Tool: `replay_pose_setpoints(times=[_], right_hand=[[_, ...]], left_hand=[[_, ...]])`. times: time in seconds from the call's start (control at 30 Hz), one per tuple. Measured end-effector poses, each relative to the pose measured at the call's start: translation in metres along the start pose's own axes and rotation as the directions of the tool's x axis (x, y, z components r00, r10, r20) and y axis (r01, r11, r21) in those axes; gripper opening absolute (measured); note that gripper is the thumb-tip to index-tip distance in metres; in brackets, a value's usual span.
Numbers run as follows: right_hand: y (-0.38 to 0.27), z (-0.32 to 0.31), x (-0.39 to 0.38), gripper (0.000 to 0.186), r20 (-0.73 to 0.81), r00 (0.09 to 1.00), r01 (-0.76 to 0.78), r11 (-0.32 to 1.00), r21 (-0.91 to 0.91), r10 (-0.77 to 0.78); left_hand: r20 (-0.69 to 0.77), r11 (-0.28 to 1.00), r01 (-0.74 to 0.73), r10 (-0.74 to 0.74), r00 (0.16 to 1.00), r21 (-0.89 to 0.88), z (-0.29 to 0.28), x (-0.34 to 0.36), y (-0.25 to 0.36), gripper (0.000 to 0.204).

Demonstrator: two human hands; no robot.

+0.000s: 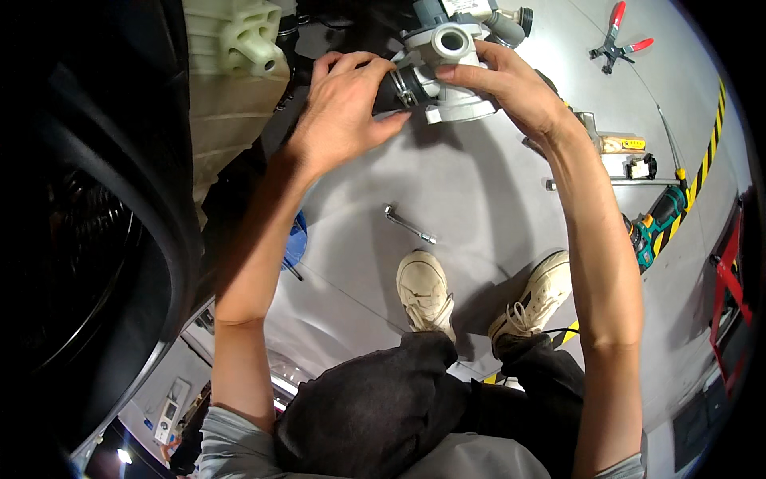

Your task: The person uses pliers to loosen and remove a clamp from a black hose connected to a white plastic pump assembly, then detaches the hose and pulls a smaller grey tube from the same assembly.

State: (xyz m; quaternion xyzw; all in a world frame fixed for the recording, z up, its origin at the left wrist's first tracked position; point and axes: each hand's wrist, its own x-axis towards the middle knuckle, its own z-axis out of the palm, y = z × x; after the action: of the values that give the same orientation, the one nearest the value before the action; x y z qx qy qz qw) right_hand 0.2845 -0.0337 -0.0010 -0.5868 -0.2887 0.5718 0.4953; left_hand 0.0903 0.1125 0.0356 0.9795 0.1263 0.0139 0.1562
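My left hand (343, 104) curls its fingers over a black hose (386, 97), its thumb stretched below. A metal clamp (404, 88) circles the hose's end, where it meets a pale metal pump-like housing (451, 104) with a round port on top. My right hand (515, 92) grips this housing from the right, thumb beside the port. Behind it sits a grey fitting (507, 30) with a dark end.
Pale plastic parts (239, 40) and dark bodywork (144, 223) border the left. A wrench (408, 225) lies between my arms. Red-handled pliers (613, 49), a hammer-like tool (606, 142), a teal power tool (662, 219) and striped tape (710, 136) are at right.
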Motion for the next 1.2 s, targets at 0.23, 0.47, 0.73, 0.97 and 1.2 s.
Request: replay_pose_setpoints(times=[0.23, 0.47, 0.73, 0.97, 1.2], right_hand=[[-0.046, 0.0, 0.025, 0.047, 0.081, 0.995, 0.088, 0.95, -0.3, -0.066], [-0.076, -0.009, 0.046, 0.052, 0.073, 0.997, 0.009, 0.984, -0.175, 0.003], [-0.036, 0.005, 0.023, 0.078, -0.343, 0.936, 0.148, 0.97, 0.195, -0.074], [-0.03, 0.018, 0.023, 0.064, -0.176, 0.984, 0.048, 0.934, 0.354, 0.016], [-0.016, 0.009, 0.031, 0.035, -0.162, 0.98, -0.023, 0.88, 0.474, 0.113]], left_hand=[[-0.134, 0.989, 0.141, -0.146, 0.98, -0.048, 0.001, 0.009, 0.008, 0.047], [-0.257, 0.959, 0.25, -0.278, 0.926, -0.136, 0.007, 0.026, 0.008, 0.045], [-0.31, 0.81, 0.351, -0.523, 0.793, -0.469, 0.012, 0.042, 0.008, 0.035], [-0.324, 0.918, 0.346, -0.392, 0.861, -0.193, 0.019, 0.045, 0.001, 0.037], [-0.226, 0.957, 0.281, -0.291, 0.93, -0.076, 0.016, 0.039, -0.008, 0.054]])
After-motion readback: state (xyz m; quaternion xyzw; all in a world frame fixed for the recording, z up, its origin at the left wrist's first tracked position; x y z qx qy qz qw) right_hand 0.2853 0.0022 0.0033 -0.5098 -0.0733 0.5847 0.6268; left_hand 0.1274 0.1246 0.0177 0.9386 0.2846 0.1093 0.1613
